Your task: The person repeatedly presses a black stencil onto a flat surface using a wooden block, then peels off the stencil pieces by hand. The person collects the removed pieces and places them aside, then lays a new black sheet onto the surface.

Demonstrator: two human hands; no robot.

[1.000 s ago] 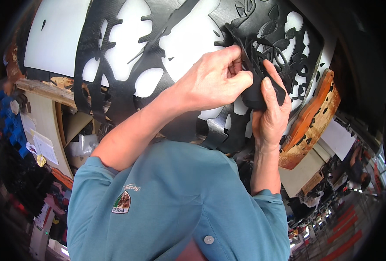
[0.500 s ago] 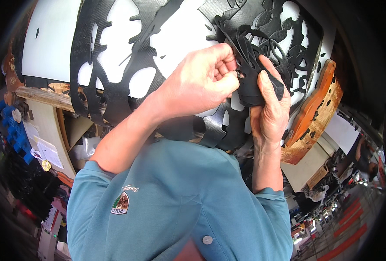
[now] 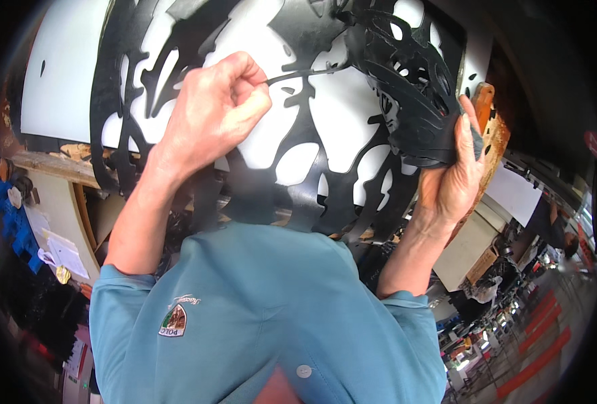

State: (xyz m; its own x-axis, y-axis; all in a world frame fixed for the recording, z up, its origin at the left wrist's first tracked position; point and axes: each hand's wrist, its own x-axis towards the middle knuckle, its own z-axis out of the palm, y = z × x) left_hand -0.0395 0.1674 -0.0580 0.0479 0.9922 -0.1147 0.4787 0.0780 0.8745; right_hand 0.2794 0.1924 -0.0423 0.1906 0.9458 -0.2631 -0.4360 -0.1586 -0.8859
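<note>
My left hand (image 3: 212,111) is closed in a pinch on the end of a thin black strip (image 3: 302,73). The strip runs nearly level to the right, toward a bundle of black cut-out pieces (image 3: 416,121). My right hand (image 3: 454,172) grips the lower right side of this bundle, thumb and fingers around it. Curved, strap-like pieces with openings lie layered in the bundle. Beneath both hands spreads a black sheet with large cut-out holes (image 3: 244,195), and a white surface (image 3: 339,131) shows through the holes.
A bare white panel (image 3: 59,87) lies at the far left. An orange bar (image 3: 483,101) and a worn, speckled board (image 3: 499,138) stand beyond my right hand. Along the near left edge runs a wooden beam (image 3: 52,165). A person (image 3: 554,229) is at the far right.
My left hand has moved left, away from the bundle, drawing out the thin strip. My right hand has shifted right with the bundle, which now appears more spread out.
</note>
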